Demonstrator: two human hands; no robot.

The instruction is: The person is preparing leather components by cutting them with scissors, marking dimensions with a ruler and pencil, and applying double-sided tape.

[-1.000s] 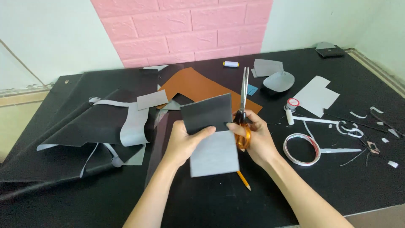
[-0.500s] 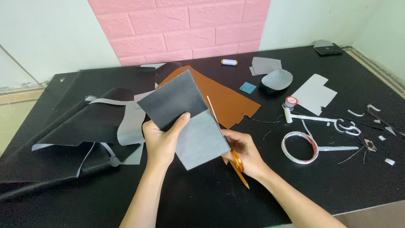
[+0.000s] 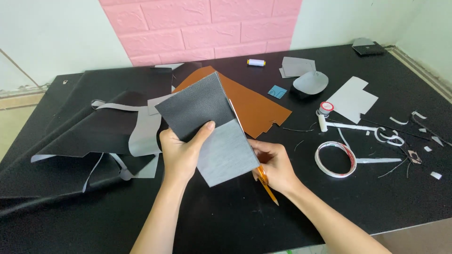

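- Left hand: just left of centre; thumb over the front and fingers behind, clamped on a folded sheet.
- Folded sheet: held tilted above the table, dark grey grained face toward 11 o'clock, pale grey face toward 5 o'clock.
- Right hand: at 3 o'clock of the sheet, fingers curled shut around the orange handles of the scissors.
- Scissors: thin blades run toward 11 o'clock along the sheet's right edge; handle tips point toward 5 o'clock.
- Table: black top under everything.
- Brown piece: flat behind the sheet, toward 1 o'clock.
- Black pieces with grey strips: heaped at 9 o'clock of the left hand.
- Roll of tape: flat, at 3 o'clock of the right hand, well apart.
- Spool of thread: at 12 o'clock, near the pink wall.
- Grey patches, small blue square, white cut-out card: toward 1 to 2 o'clock.
- White scraps: scattered at 3 o'clock, far right.
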